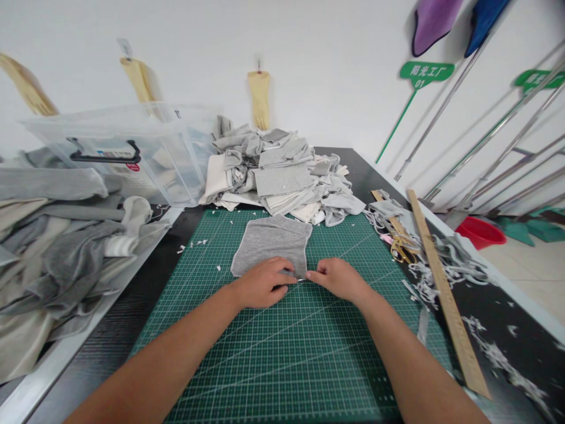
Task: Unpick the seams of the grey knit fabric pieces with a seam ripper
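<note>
A piece of grey cloth [273, 241] lies flat on the green cutting mat [282, 365], its pale edges showing. My left hand [265, 282] is over the near edge, thumb and fingers closed on the cloth by its near right corner. Just to the right, my right hand [338, 280] is closed in a pinch at that same corner. A short, thin, pale strip shows between the two sets of fingertips; I cannot make out whether it is cloth edge or thread.
Behind the mat rises a pile of grey and white cloth pieces [282, 171]. At left are more cloths [53, 253] and a clear plastic bin [145, 165]. Along the right lie a wooden ruler [445, 288], gold-handled scissors [401, 250] and fabric scraps [428, 282].
</note>
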A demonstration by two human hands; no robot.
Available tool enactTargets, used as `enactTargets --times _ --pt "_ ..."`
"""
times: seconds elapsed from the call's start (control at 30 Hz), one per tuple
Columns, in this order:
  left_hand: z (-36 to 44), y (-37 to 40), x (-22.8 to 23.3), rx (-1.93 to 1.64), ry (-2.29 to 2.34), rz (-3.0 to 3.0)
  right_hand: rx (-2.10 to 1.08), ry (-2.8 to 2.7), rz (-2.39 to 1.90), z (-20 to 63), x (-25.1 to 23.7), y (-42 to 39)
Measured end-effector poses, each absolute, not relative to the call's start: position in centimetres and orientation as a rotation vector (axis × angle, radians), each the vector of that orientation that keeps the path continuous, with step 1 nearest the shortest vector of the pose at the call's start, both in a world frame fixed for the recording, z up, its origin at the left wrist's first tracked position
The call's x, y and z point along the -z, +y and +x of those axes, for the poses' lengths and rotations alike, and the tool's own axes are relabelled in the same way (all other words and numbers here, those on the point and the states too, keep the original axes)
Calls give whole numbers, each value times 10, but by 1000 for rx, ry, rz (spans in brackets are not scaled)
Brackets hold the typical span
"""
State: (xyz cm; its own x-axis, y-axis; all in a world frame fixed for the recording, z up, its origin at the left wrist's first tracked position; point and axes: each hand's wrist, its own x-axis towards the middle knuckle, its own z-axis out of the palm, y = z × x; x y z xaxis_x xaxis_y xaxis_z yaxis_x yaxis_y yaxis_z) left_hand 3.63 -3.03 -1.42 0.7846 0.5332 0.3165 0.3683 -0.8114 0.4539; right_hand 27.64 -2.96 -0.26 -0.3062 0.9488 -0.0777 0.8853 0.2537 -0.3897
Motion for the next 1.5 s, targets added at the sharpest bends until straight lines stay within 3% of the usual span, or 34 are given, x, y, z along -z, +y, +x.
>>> enactTargets --times 1.5 --pt "37 -31 11 -612 692 2563 -536 -2344 -1788 273 -2 -31"
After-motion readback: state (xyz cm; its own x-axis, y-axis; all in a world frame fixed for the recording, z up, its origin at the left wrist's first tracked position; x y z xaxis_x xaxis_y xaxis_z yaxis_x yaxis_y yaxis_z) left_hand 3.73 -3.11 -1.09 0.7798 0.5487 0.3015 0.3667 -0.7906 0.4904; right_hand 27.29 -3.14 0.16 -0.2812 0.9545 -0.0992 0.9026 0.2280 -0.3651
